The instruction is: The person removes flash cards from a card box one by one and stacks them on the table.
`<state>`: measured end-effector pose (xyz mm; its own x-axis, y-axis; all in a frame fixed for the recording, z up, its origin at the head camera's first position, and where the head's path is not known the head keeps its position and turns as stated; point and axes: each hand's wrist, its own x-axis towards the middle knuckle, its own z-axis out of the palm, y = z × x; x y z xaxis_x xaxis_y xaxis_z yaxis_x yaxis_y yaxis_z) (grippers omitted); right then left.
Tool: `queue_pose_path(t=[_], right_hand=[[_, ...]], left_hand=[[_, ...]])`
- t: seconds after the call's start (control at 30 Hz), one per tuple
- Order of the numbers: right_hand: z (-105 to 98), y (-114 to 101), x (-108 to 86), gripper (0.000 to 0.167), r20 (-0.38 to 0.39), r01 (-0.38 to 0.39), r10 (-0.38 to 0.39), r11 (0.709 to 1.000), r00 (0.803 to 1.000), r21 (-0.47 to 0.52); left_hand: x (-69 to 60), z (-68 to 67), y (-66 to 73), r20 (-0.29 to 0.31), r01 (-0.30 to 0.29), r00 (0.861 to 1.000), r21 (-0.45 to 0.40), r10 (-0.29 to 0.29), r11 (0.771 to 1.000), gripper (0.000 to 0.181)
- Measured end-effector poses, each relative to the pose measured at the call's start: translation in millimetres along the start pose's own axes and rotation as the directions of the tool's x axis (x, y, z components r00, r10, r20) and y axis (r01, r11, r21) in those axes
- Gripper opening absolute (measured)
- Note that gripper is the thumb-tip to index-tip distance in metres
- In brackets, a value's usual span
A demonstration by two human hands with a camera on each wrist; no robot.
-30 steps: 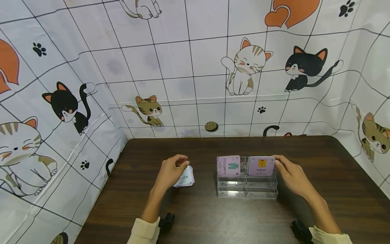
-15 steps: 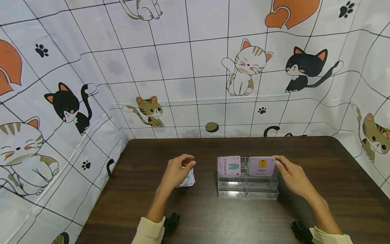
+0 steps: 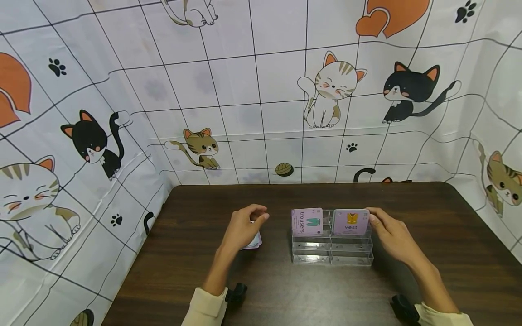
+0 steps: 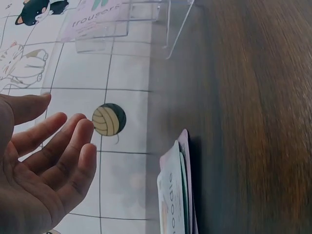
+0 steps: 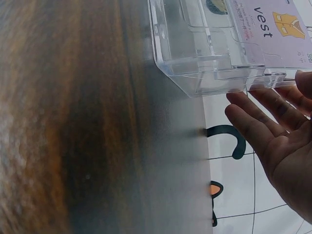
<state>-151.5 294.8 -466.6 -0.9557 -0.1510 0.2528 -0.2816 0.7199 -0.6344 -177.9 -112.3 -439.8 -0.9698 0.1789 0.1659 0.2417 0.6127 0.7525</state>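
Observation:
My left hand is above a small stack of cards on the table, its thumb and fingers apart with nothing between them. In the left wrist view, the top card of the stack is white with partly visible lettering. A clear plastic card holder with tiered slots stands to the right. Its back tier carries a purple trousers card and a purple vest card. My right hand holds the holder's right edge beside the vest card, thumb in front and fingers behind.
Everything stands on a dark brown wooden table. White cloth printed with cats and grid lines hangs behind it and at both sides. A black band circles the left wrist, another band the right.
My left hand has shifted slightly right and up over the card stack, covering more of it. The right hand, holder and its two cards have stayed put.

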Motion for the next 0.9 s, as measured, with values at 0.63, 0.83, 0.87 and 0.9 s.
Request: queue_pose_path(t=[0.63, 0.83, 0.87, 0.9], right_hand=[[0, 1, 0.8, 0.031, -0.009, 0.014, -0.014, 1.0, 1.0, -0.013], [0, 2, 1.5, 0.032, -0.006, 0.008, -0.008, 1.0, 1.0, -0.015], [0, 2, 1.5, 0.032, -0.005, 0.006, -0.006, 1.0, 1.0, -0.015], [1, 2, 1.5, 0.033, -0.001, 0.002, -0.002, 1.0, 1.0, -0.014]], left_hand=[[4.7, 13.4, 18.1, 0.025, -0.03, 0.999, -0.03, 0.03, 0.999, 0.025], [7.8, 19.4, 23.5, 0.023, -0.051, 0.998, -0.047, 0.052, 0.998, 0.024], [8.4, 20.4, 24.7, 0.023, -0.05, 0.998, -0.049, 0.051, 0.998, 0.024], [9.0, 21.4, 25.8, 0.023, -0.055, 0.998, -0.05, 0.057, 0.997, 0.024]])
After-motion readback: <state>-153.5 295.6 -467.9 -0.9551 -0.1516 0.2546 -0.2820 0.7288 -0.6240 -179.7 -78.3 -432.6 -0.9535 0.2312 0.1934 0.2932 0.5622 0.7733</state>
